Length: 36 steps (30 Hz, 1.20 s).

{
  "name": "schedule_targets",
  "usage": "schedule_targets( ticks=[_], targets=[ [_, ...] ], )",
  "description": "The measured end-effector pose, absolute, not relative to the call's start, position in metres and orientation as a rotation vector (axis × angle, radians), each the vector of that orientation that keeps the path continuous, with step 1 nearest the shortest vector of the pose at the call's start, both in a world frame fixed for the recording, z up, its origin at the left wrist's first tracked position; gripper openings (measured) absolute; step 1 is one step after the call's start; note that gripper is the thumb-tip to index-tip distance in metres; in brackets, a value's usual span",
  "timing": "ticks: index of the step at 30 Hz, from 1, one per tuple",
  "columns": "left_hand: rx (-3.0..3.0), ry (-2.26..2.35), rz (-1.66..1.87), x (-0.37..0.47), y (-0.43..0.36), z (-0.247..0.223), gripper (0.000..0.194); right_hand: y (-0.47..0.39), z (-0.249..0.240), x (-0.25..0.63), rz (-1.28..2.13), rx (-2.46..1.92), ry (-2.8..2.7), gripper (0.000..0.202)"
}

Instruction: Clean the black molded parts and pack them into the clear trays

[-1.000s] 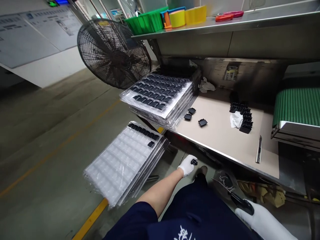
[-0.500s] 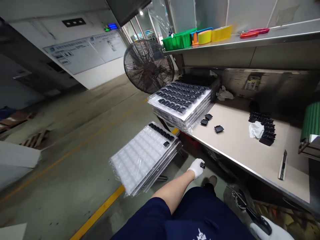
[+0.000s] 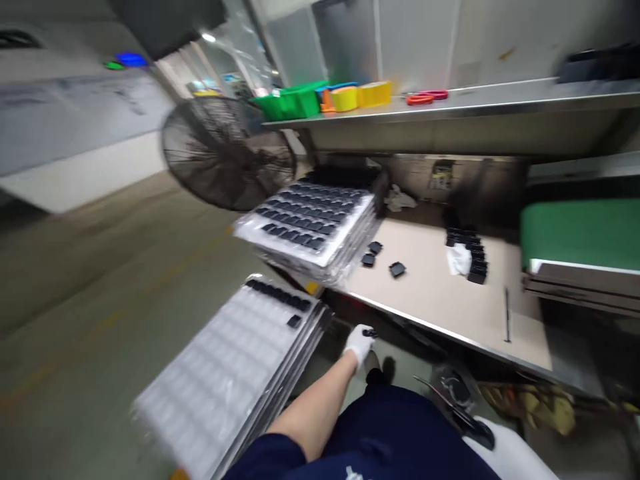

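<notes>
Seeing tabletop (image 3: 425, 300) as landmark, tan-covered. Above its back: metal shelf (image 3: 495, 100). Off its front-left: low tray stack (image 3: 215, 367), with one row of black parts at the end toward tabletop plus a single one in the next row, other pockets pale. At tabletop's left end: high tray stack (image 3: 320, 230), with several rows of black parts on top. Beyond tabletop's left end: fan (image 3: 235, 157), blurred. At tabletop's right: green belt (image 3: 580, 233). On shelf above tabletop, left to right: green bin (image 3: 295, 101), yellow tape (image 3: 375, 95), red scissors (image 3: 427, 99).

Below tabletop's front edge, toward its left: left grip (image 3: 358, 344) in white glove, narrow, pinching small part (image 3: 370, 333), black, clear of both stacks. Below tabletop's front edge, toward its right: right grip (image 3: 503, 450), gloved too, wrapped on black handle of tool (image 3: 473, 427); can't tell the tool type.

On tabletop's right half: black cluster (image 3: 477, 253) with white cloth (image 3: 459, 259) against it. Near tabletop's right end: thin cutter (image 3: 507, 317), blurred. At tabletop's back-left: crumpled rag (image 3: 399, 199). On tabletop's left portion: three loose parts (image 3: 397, 269), black, two close together, one slightly apart.
</notes>
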State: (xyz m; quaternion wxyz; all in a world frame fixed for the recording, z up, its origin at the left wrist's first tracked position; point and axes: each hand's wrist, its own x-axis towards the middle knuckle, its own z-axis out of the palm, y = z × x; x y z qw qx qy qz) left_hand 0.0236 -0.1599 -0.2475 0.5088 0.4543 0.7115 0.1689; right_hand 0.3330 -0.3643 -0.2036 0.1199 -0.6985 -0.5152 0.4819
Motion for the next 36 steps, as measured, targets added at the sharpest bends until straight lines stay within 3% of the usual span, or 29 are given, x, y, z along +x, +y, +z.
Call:
schedule_targets(
  ticks=[4, 8, 14, 19, 25, 30, 36],
  targets=[
    [1.39, 1.489, 0.228, 0.008, -0.144, -0.238, 0.019, -0.346, -0.189, 0.309, 1.359, -2.111, -1.332, 0.022],
    [1.476, 1.31, 0.124, 0.015, -0.132, -0.219, 0.031, -0.356, -0.198, 0.306, 1.292, -2.177, -1.14, 0.021],
    [1.24, 1.115, 0.066, 0.043, -0.137, -0.137, 0.027, -0.385, -0.203, 0.362, 0.831, -2.356, -0.671, 0.064],
    [0.769, 0.944, 0.33, 0.064, -0.129, -0.049, 0.039, -0.364, -0.242, 0.404, 0.644, -2.533, -0.308, 0.073],
    [0.497, 0.785, 0.422, 0.06, -0.11, -0.006, 0.034, -0.33, -0.28, 0.398, 0.914, -2.629, -0.104, 0.093],
    [0.438, 0.785, 0.45, 0.045, -0.092, -0.008, 0.025, -0.309, -0.275, 0.369, 1.326, -2.367, -0.204, 0.064],
    [0.399, 0.77, 0.439, 0.032, -0.069, -0.009, 0.022, -0.268, -0.244, 0.307, 1.852, -2.001, -0.395, 0.063]
  ],
)
